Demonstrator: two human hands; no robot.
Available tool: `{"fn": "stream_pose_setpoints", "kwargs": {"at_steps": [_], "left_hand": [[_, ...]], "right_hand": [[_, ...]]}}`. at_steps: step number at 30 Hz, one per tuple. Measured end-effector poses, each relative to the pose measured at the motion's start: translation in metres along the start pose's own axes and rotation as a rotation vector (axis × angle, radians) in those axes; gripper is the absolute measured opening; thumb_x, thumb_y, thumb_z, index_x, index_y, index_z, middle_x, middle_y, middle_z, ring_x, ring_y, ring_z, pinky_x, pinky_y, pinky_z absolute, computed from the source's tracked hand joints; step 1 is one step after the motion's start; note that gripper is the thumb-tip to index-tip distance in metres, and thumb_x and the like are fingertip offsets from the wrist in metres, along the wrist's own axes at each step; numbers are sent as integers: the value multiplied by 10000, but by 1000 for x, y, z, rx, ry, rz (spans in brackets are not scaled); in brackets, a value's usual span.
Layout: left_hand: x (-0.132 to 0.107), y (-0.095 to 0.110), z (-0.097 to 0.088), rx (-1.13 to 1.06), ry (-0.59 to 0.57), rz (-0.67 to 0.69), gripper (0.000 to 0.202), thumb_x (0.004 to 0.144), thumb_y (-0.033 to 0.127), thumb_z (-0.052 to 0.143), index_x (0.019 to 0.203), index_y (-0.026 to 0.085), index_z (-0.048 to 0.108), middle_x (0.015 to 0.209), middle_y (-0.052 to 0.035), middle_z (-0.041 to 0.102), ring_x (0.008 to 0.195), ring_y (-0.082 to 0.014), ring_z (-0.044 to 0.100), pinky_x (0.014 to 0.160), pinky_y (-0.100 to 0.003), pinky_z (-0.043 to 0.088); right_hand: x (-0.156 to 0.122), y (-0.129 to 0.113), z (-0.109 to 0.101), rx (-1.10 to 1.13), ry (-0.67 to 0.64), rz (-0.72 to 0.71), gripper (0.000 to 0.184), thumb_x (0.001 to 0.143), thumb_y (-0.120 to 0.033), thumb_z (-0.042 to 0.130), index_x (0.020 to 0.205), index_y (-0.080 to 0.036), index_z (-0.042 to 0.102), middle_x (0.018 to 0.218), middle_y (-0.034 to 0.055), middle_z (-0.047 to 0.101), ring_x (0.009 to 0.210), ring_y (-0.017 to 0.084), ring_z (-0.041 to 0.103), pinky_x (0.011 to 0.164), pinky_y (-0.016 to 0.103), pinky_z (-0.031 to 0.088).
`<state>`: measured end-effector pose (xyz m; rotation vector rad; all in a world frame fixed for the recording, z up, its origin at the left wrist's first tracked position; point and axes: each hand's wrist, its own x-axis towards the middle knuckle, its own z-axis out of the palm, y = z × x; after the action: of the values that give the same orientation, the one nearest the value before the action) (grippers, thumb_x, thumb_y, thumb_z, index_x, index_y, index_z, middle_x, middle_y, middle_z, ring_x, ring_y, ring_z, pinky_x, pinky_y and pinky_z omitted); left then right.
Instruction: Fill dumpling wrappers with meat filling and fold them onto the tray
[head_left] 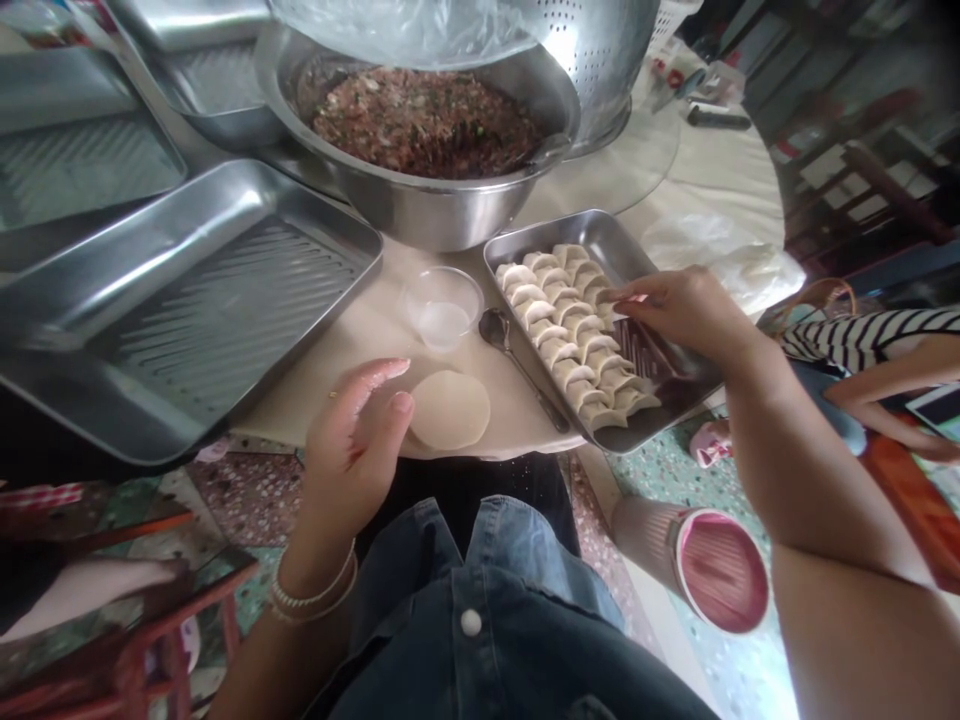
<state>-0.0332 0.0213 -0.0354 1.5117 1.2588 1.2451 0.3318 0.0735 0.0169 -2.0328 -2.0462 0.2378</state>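
A dark blue denim shirt with a white button (471, 622) lies closest, at the bottom of the view. Above it, the left hand (352, 450) rests at the edge of the pale surface (360, 330). Its grip is apart, and the thumb touches the rim of a flat round white dough wrapper (450, 410). The right hand (679, 310) reaches over a rectangular steel tray (600, 232) filled with rows of dumplings, its grip pinched together on one white folded dumpling (611, 298). A small clear plastic cup (442, 305) and a metal spoon (517, 365) lie between the wrapper and the tray. Behind them stands a large steel bowl of minced filling (427, 130).
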Motion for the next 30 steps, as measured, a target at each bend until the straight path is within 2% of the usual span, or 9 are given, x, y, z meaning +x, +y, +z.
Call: {"fn": "stream_pose_setpoints", "kwargs": {"at_steps": [6,10,12,15,18,20,23,26,30], "left_hand": [[2,-2,-3,149,-22,94,298,865,271,589,1153,245,657,1177,-37,649,1117,-222,581,1046,-398,413],[6,-8,-4,300,-4,194,278,866,264,574,1126,229,668,1156,-66,644,1107,-237,579,1028,-425,417],[7,-11,-3,381,-25,256,269,855,253,580,1100,207,680,1110,-83,654,1097,-252,577,1013,-438,429],[7,-13,0,506,-87,326,277,836,247,589,1083,169,686,1077,-111,665,1106,-280,558,1019,-472,426],[6,-12,4,585,-119,328,300,835,259,587,1103,155,674,1107,-130,659,1130,-296,545,1036,-514,408],[5,-11,6,600,-131,327,310,841,259,583,1123,155,663,1120,-129,656,1138,-290,542,1040,-517,407],[3,-10,6,579,-129,341,305,846,243,583,1128,155,661,1118,-123,652,1137,-275,541,1039,-497,422],[0,-10,5,545,-101,347,280,851,224,581,1118,204,664,1120,-90,646,1137,-249,543,1032,-471,442],[-3,-9,5,508,-94,338,223,860,207,573,1057,217,676,1096,-81,653,1138,-240,550,1026,-469,450]], "right_hand": [[-4,-1,0,26,-27,-7,122,769,-265,687,866,-228,752,775,19,735,679,132,651,658,246,474],[-8,5,-1,40,-8,-16,132,759,-287,697,858,-218,753,747,22,734,653,139,658,613,247,476],[-11,2,-4,38,41,-45,154,752,-294,704,880,-221,752,753,26,734,648,144,656,613,263,476],[-18,-18,-12,52,220,-118,164,775,-312,691,907,-228,741,859,38,738,754,156,662,676,289,480],[-26,-59,-13,143,331,-300,109,817,-323,670,894,-266,722,894,-2,733,789,145,657,711,298,495],[-29,-90,-6,167,250,-497,91,855,-329,635,890,-286,708,855,-30,722,768,141,650,730,312,500],[-30,-129,13,5,39,-689,160,901,-328,567,939,-243,697,902,14,704,867,188,630,773,349,481],[-27,-153,33,-189,-72,-716,191,914,-267,520,947,-192,692,903,58,693,879,217,614,743,358,449],[-24,-165,47,-249,-101,-681,207,909,-203,480,857,-194,681,836,46,693,763,192,606,640,339,403]]}}
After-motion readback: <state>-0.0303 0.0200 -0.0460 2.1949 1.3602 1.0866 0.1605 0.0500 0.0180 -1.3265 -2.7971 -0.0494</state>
